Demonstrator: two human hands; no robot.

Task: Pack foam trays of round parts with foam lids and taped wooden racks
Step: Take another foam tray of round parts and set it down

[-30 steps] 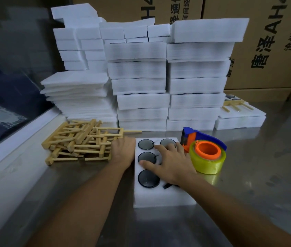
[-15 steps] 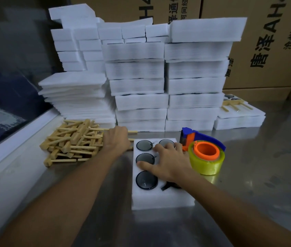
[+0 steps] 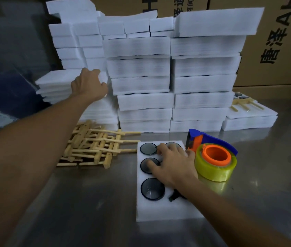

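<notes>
Steel table (image 3: pixel 87 202) | left hand (image 3: pixel 87 84) moved from racks (image 3: pixel 95 148) to lid stack (image 3: pixel 61 82), grip unclear | right hand (image 3: pixel 175 164) flat on tray (image 3: pixel 159 211)

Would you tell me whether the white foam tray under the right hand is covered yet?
Uncovered: white foam tray shows its dark round parts; no lid.

Brown cardboard boxes (image 3: pixel 274 41) printed with black characters stand behind everything on the shiny steel tabletop (image 3: pixel 265 202). Dark blue cloth (image 3: pixel 7 82) lies off to the left.
</notes>
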